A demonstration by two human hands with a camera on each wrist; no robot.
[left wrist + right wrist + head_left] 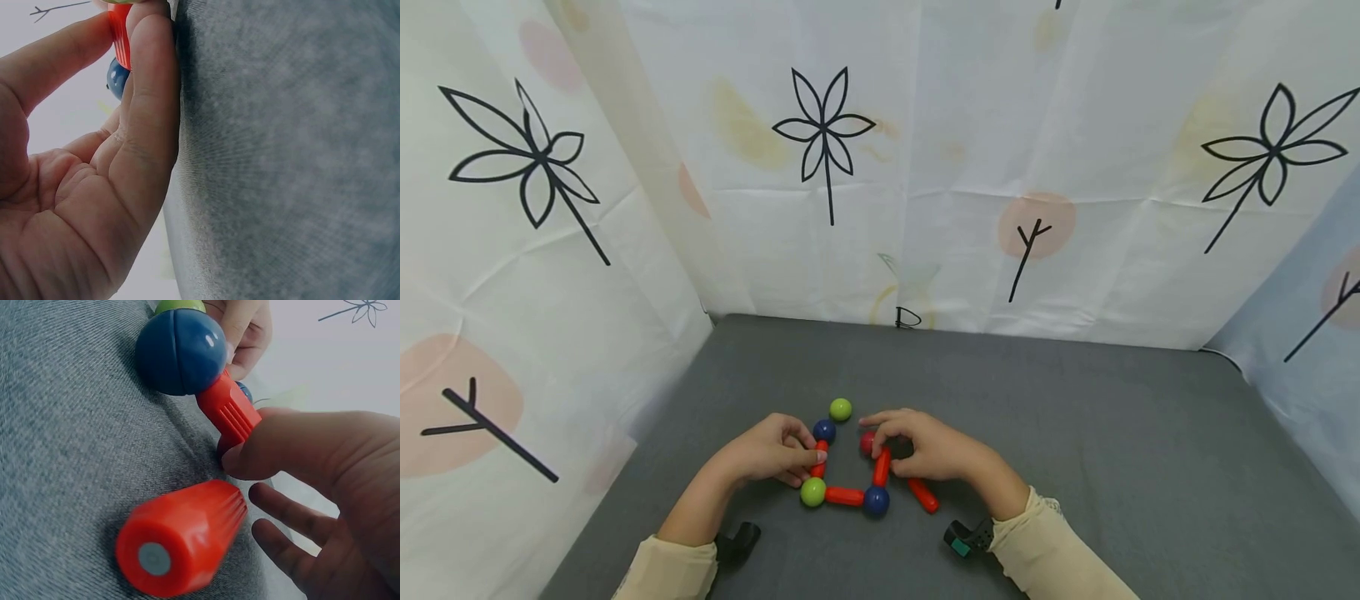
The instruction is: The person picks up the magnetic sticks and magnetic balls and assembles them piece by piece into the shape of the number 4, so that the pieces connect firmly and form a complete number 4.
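Observation:
My left hand (767, 452) pinches the left red magnetic rod (820, 460) between thumb and fingers. This rod has a blue ball (824, 430) at its far end and a lime ball (813, 492) at its near end. Another red rod (845, 497) runs from the lime ball to a second blue ball (876, 501). From there the right red rod (232, 411) leads toward a red ball (868, 443). With thumb and index finger, my right hand (928, 446) grips this rod near the red ball, partly hiding both; its other fingers are spread.
A loose red rod (922, 495), with a metal disc in its end, lies below my right hand. Beyond the far blue ball sits a separate lime ball (841, 409). The grey cloth surface (1075, 433) meets a patterned white curtain (955, 167) behind.

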